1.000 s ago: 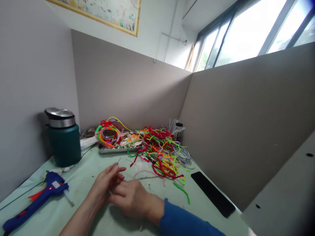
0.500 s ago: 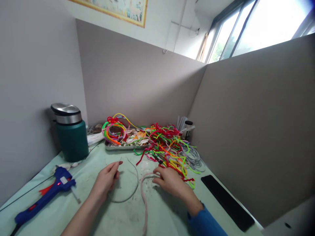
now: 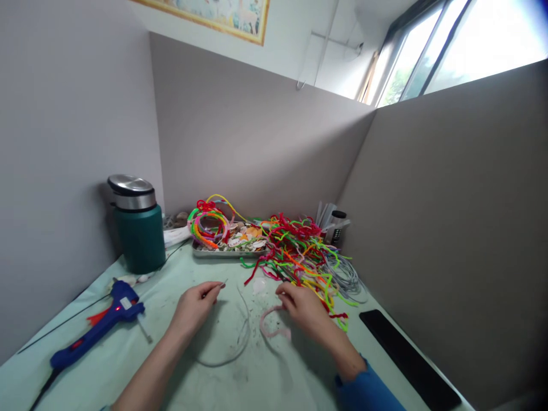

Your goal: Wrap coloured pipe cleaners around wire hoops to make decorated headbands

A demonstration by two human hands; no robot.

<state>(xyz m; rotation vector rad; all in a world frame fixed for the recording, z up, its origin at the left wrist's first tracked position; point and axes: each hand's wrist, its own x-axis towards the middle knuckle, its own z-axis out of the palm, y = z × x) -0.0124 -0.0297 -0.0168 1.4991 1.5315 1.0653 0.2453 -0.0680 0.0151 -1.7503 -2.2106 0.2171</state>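
Note:
My left hand point(image 3: 197, 303) is closed in a pinch, with the tip of a thin grey wire point(image 3: 245, 338) just showing past its fingertips. The wire curves in a wide loop over the cloth, from below that hand round to a free end between the hands. To the right, my right hand point(image 3: 305, 311) pinches one end of a soft pink fuzzy cord point(image 3: 264, 325). The cord hangs in a small curl left of the fingers, its lower end blurred. A tangle of colourful fuzzy stems point(image 3: 295, 245) lies just behind my right hand.
A blue glue gun point(image 3: 98, 328) with a lit red light lies at left, before a green flask point(image 3: 140, 240). A metal tray point(image 3: 226, 254) of small pieces stands at the back. Coiled grey wire point(image 3: 349, 279) and a black strip point(image 3: 406, 357) are at right.
The pink cord, which stretched down to the near edge, is now drawn up into a short curl by my right hand. The whole view has shifted, so things sit further right.

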